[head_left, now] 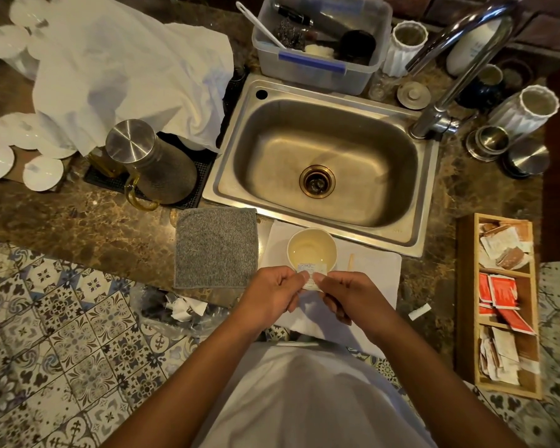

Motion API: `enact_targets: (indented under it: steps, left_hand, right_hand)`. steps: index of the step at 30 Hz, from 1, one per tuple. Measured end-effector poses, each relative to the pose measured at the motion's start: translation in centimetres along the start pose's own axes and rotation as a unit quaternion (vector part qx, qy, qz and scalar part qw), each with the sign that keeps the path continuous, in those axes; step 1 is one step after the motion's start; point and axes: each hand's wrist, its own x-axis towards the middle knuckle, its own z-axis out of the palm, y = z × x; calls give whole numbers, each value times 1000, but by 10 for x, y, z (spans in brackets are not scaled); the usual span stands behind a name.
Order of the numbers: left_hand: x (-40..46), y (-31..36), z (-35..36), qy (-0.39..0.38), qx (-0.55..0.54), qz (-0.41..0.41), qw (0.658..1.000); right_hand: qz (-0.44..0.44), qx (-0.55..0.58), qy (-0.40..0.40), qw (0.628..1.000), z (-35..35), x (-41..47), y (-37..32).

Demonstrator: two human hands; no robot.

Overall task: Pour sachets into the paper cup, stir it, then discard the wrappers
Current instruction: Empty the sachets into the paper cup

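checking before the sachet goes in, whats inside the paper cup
The paper cup holds a pale, clear-looking liquid; no powder or stirrer shows in it. The sachet, pinched by the left hand and right hand, covers its near rim.

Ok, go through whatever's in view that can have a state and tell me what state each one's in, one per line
paper cup: upright, pale liquid inside
sachet: pinched by both hands at the cup's near rim
left hand: gripping the sachet
right hand: gripping the sachet
wooden stirrer: lying flat right of the cup
sink: no dishes in it, tap not running
grey cloth: spread flat
wooden organiser: stocked with sachets
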Motion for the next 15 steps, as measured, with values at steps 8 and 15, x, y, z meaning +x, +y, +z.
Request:
enact_targets:
  steps: [8, 15]
  left_hand:
    - [2, -1, 1, -1, 6, -3, 1000]
    - [1, -1, 1, 0, 4, 0, 1000]
  right_hand:
    - [1, -3, 2, 1000, -2, 0, -1]
    - [9, -7, 15, 1000, -2, 0, -2]
